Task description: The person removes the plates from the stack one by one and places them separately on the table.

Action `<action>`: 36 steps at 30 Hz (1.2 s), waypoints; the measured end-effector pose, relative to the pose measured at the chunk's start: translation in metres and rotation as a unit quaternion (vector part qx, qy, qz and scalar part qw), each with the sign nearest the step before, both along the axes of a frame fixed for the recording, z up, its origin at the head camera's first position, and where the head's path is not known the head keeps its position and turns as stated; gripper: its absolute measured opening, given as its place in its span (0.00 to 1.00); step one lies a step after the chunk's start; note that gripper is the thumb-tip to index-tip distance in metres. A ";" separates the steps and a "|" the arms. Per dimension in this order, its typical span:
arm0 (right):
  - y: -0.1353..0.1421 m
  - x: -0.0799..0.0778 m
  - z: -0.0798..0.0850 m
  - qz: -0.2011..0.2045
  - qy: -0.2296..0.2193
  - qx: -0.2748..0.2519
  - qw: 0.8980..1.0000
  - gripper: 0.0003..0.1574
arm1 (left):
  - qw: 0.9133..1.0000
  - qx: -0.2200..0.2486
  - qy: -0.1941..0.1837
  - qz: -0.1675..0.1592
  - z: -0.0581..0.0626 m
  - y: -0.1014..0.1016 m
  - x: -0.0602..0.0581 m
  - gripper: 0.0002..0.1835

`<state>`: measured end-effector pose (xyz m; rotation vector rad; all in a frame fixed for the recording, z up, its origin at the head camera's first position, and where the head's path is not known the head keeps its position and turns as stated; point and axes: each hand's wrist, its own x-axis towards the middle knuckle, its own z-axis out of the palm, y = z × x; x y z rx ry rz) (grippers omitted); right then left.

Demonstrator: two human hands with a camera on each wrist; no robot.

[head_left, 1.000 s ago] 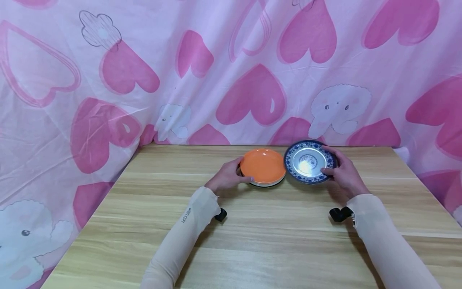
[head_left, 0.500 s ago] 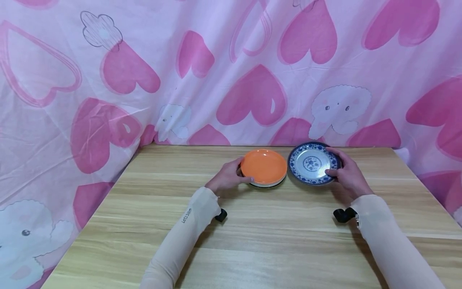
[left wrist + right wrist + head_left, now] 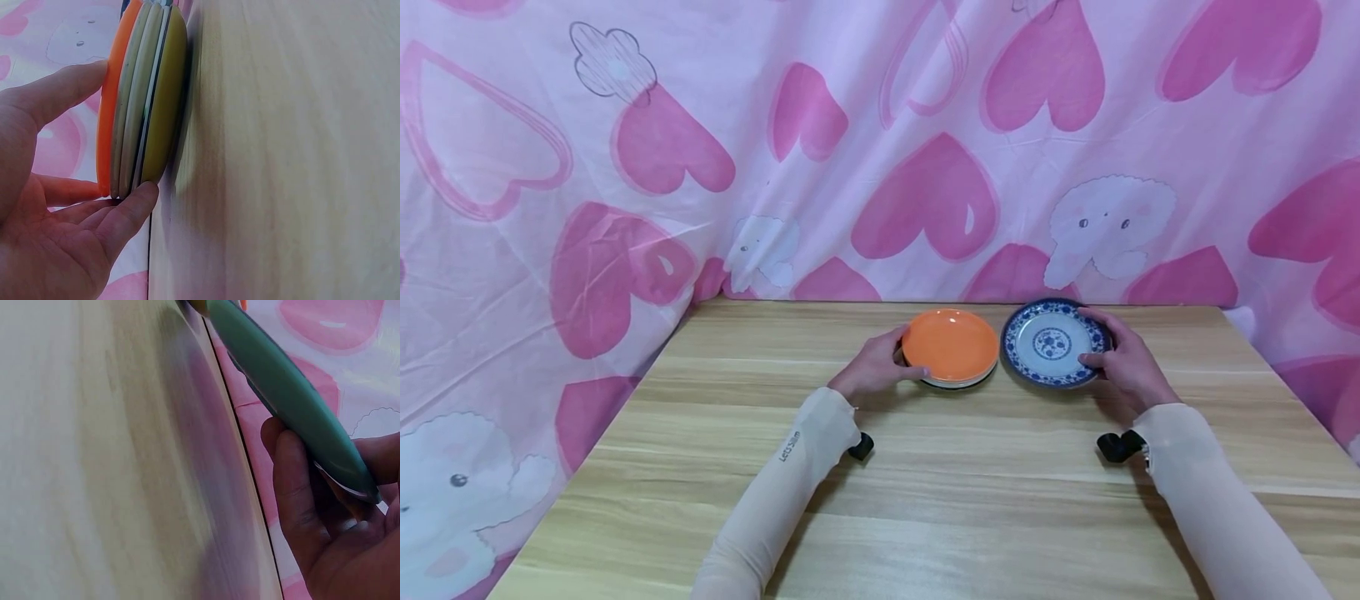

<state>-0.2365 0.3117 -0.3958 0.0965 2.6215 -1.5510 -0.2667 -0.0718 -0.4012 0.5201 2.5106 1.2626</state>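
A stack of small plates lies near the table's back edge, with a glossy orange plate (image 3: 951, 343) on top. In the left wrist view, several pale plates (image 3: 128, 119) and a yellowish bottom plate (image 3: 167, 100) show beneath it. My left hand (image 3: 877, 364) grips the stack's left side, thumb on the orange rim, a fingertip low by the yellowish plate. Just right of the stack, my right hand (image 3: 1126, 365) holds a blue-and-white patterned plate (image 3: 1049, 343) by its right rim. The right wrist view shows its greenish underside (image 3: 294, 394) tilted above the tabletop, fingers below it.
The wooden table (image 3: 940, 500) ends behind the plates at a pink curtain (image 3: 820, 192) printed with hearts. A black wrist camera (image 3: 1118, 447) sits under the right cuff, another black camera (image 3: 861, 447) by the left cuff.
My right hand has moved slightly right and toward me with the blue-and-white plate, leaving a narrow gap beside the orange one. My left hand stays on the stack.
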 end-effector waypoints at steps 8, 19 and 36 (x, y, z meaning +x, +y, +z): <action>0.001 -0.001 0.000 0.002 -0.014 -0.003 1.000 0.55 | 1.000 0.008 -0.008 0.004 0.000 0.000 0.000 0.51; 0.001 -0.002 -0.004 0.002 -0.006 0.007 1.000 0.54 | 1.000 0.006 -0.009 0.009 0.000 0.000 0.000 0.51; 0.009 -0.007 -0.006 0.028 -0.003 0.068 0.997 0.50 | 1.000 0.009 -0.013 0.013 0.000 0.001 0.000 0.52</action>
